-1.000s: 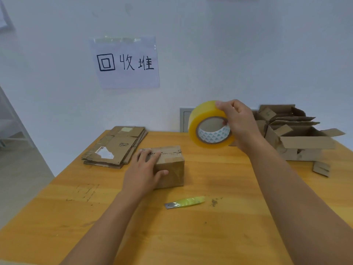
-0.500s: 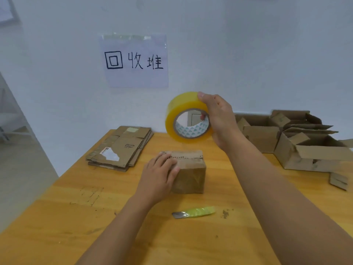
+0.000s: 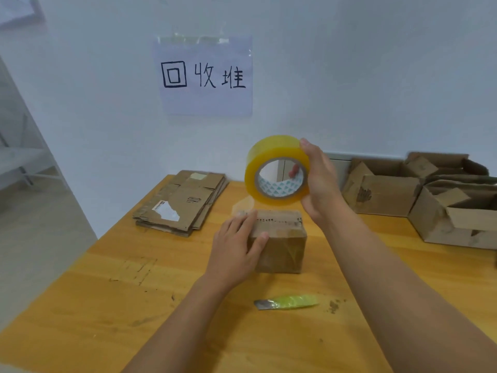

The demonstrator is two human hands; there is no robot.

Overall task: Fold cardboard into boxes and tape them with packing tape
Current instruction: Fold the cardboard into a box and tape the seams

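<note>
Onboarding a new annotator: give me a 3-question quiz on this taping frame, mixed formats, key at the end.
1. True or false: the right hand holds the tape roll raised above the small box.
2. Multiple choice: what lies on the table nearest the camera?
A. the flattened cardboard stack
B. the green-handled cutter
C. the open boxes
3. Fill in: the left hand rests on the ____ of the small box.

Key: 1 true; 2 B; 3 the top, at its left end.
</note>
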